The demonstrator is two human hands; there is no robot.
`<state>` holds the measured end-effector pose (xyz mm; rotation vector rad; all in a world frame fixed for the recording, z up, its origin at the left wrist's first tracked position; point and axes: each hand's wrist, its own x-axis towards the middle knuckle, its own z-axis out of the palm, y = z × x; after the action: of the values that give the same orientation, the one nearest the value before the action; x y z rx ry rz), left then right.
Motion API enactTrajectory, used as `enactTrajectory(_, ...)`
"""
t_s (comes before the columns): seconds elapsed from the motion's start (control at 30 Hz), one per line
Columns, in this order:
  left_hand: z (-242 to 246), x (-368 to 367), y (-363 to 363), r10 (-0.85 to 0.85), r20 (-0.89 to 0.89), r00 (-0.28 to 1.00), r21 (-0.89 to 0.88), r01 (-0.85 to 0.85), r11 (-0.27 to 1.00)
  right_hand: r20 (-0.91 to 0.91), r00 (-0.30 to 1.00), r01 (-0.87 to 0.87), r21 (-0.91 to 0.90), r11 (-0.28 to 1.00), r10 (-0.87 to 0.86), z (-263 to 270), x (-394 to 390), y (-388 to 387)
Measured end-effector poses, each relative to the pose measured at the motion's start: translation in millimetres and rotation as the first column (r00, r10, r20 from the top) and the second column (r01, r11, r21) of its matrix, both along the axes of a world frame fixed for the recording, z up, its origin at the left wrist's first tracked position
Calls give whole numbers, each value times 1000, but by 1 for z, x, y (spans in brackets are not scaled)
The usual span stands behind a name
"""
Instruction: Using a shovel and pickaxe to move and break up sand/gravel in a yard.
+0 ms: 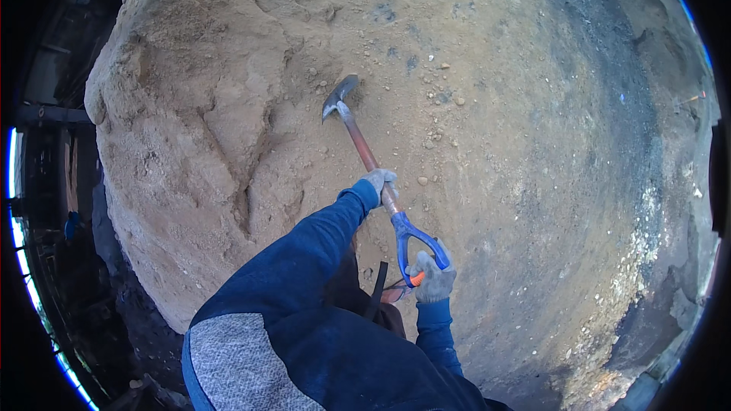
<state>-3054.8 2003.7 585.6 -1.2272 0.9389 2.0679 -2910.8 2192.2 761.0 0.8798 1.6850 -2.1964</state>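
Observation:
A shovel with a reddish-brown shaft (pixel 361 141) slants across the middle of the view. My left hand (pixel 381 182), in a grey work glove, is wrapped around the lower part of that shaft. At the near end, my right hand (pixel 436 278), gloved alike, grips the blue D-handle (pixel 404 235), whose crossbar shows orange. The curved metal blade (pixel 341 94) is seen nearly edge-on, close to the loose sandy soil; whether it touches is not clear. No load shows on the visible part of the blade.
A tall heap of brown soil (pixel 194 97) rises at the left with a cracked, uneven face. Pebbles (pixel 437 131) lie scattered on the ground right of the shovel. Dark and whitish patches (pixel 642 228) mark the right side, where a small orange-handled tool (pixel 690 100) lies far off.

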Motion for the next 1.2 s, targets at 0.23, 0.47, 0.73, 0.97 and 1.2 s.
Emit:
enactTrajectory(0.23,63,46,48,175,79,981,113,-183,977,0,995,-96,273,957,100,54,30,41)
enactTrajectory(0.47,151,69,31,494,67,867,246,-494,834,-89,879,-351,544,762,469,96,-6,83)
enactTrajectory(0.73,77,-15,-98,390,-23,921,190,-379,906,-258,807,-301,595,746,532,47,-93,-58)
enactTrajectory(0.97,-8,9,-79,215,166,962,1,-218,976,-25,979,-182,336,924,202,-45,-25,-28)
enactTrajectory(1.2,7,12,-49,15,45,999,-103,-10,995,68,997,31,59,998,-35,16,6,-32)
